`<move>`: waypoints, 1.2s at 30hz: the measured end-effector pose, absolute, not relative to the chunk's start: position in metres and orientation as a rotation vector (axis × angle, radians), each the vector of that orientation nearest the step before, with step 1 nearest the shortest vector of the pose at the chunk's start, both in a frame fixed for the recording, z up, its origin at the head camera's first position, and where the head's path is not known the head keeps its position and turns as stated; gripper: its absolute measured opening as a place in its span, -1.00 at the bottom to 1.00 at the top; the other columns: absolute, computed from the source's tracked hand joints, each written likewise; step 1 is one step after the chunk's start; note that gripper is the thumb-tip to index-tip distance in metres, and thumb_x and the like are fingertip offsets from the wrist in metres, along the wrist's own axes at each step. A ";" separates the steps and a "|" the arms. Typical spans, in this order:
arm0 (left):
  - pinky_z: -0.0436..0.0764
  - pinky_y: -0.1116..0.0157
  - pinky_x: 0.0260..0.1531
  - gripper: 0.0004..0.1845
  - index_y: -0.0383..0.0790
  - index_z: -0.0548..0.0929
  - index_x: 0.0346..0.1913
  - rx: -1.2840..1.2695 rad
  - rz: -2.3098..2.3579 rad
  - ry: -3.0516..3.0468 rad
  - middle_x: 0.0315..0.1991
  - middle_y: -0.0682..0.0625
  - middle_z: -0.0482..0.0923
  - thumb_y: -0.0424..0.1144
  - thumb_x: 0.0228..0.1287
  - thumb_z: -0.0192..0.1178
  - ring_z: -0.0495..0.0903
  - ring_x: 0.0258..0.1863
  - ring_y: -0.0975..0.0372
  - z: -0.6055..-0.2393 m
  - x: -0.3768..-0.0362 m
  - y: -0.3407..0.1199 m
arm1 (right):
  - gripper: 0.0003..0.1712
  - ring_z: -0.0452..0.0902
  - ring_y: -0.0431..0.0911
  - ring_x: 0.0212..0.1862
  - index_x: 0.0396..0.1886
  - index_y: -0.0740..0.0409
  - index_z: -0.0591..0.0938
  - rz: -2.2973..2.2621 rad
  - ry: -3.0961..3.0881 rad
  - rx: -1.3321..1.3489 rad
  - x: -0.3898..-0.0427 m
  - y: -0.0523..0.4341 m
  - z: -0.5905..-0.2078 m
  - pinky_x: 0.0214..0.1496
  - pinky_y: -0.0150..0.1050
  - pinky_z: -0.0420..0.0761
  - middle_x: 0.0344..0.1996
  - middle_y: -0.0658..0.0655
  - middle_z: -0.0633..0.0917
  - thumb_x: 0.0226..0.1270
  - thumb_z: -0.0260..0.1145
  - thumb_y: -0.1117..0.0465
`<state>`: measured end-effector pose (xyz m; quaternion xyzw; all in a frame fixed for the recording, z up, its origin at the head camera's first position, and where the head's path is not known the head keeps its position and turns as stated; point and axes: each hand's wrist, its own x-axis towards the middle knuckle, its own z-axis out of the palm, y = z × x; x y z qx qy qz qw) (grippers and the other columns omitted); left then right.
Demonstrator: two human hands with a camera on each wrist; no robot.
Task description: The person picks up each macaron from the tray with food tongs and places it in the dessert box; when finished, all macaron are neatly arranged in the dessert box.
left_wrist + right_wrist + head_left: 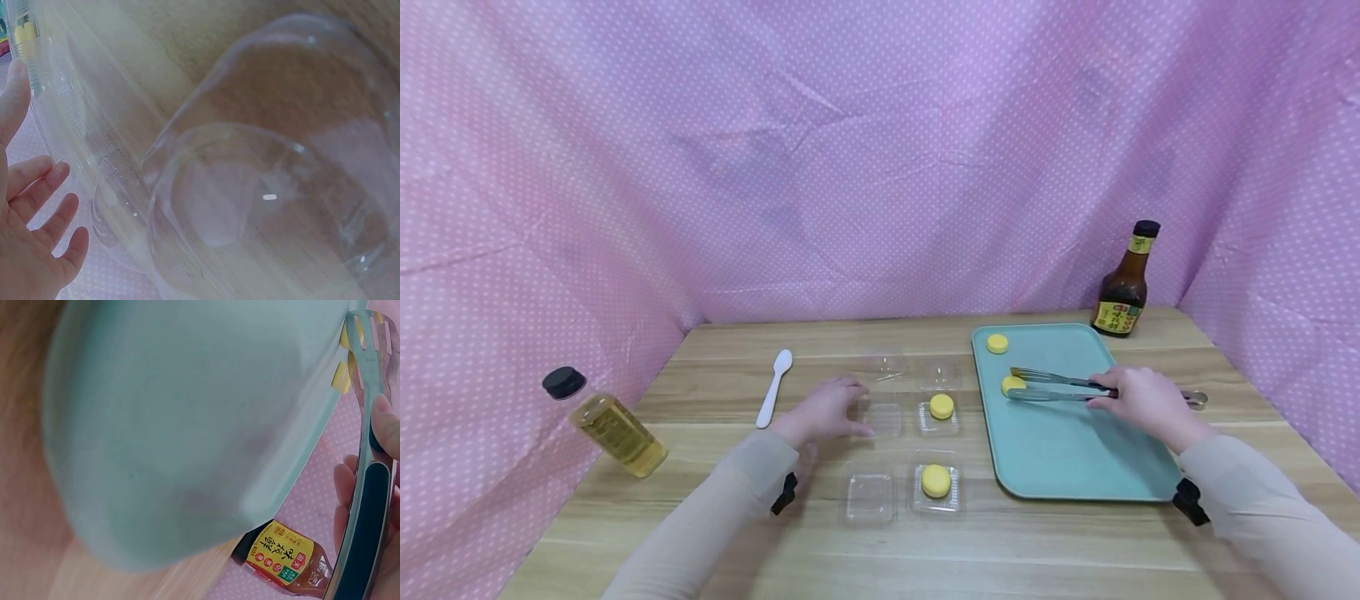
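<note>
My right hand (1146, 400) grips metal tongs (1060, 397) with dark handles above the green tray (1075, 467). The tongs' tips are parted at a yellow macaron-like round (1012, 384); whether they squeeze it I cannot tell. A second yellow round (997, 343) lies by the tray's far left corner. My left hand (827, 408) is at the side of a clear plastic box (886, 419), thumb and fingers apart. In the left wrist view its fingertips (59, 167) are at the clear plastic's edge. Two more clear boxes each hold a yellow round (942, 407), (936, 481).
Nearer the front stands another clear box (870, 498) with nothing in it. A white spoon (774, 388) lies left of the boxes. An oil bottle (617, 429) stands at the left, a brown sauce bottle (1123, 287) behind the tray. Pink dotted cloth (880, 167) hangs around the table.
</note>
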<state>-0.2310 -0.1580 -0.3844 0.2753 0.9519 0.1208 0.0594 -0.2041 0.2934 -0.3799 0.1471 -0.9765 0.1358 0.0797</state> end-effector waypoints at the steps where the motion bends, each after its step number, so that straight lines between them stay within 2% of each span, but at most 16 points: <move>1: 0.29 -0.01 0.33 -0.20 -0.38 0.47 0.21 0.835 0.366 2.882 0.22 -0.26 0.43 0.06 -0.04 0.42 0.38 0.24 -0.08 -0.385 -0.231 -0.158 | -0.54 0.63 0.08 -0.38 -0.12 0.30 0.70 0.402 -2.917 0.440 -0.204 0.293 -0.380 -0.48 -0.04 0.54 -0.24 0.31 0.72 0.00 0.48 0.10; 13: 0.31 0.00 0.32 -0.22 -0.36 0.48 0.20 0.830 0.370 2.879 0.21 -0.22 0.45 0.07 -0.03 0.41 0.39 0.23 -0.06 -0.385 -0.231 -0.157 | -0.51 0.63 0.12 -0.44 -0.10 0.32 0.68 0.382 -2.905 0.431 -0.200 0.291 -0.380 -0.57 -0.06 0.50 -0.22 0.39 0.70 0.01 0.47 0.10; 21: 0.30 0.02 0.33 -0.21 -0.36 0.47 0.22 0.816 0.377 2.874 0.22 -0.20 0.44 0.07 -0.02 0.40 0.39 0.24 -0.04 -0.385 -0.231 -0.157 | -0.53 0.58 0.01 -0.57 -0.12 0.33 0.69 0.342 -2.867 0.451 -0.198 0.287 -0.377 -0.64 -0.10 0.47 -0.28 0.37 0.71 0.01 0.47 0.11; 29: 0.30 0.00 0.32 -0.21 -0.36 0.47 0.20 0.842 0.367 2.881 0.21 -0.21 0.45 0.08 -0.02 0.40 0.39 0.23 -0.06 -0.386 -0.232 -0.158 | -0.54 0.60 0.06 -0.51 -0.13 0.33 0.69 0.311 -2.860 0.464 -0.196 0.281 -0.374 -0.61 -0.09 0.51 -0.28 0.32 0.71 0.01 0.47 0.12; 36: 0.27 0.00 0.34 -0.21 -0.35 0.46 0.22 0.812 0.376 2.875 0.23 -0.21 0.43 0.07 -0.02 0.40 0.36 0.25 -0.06 -0.383 -0.230 -0.157 | -0.55 0.44 -0.14 -0.63 -0.14 0.32 0.70 0.319 -2.846 0.441 -0.195 0.278 -0.370 -0.67 -0.20 0.40 -0.30 0.31 0.72 0.01 0.47 0.12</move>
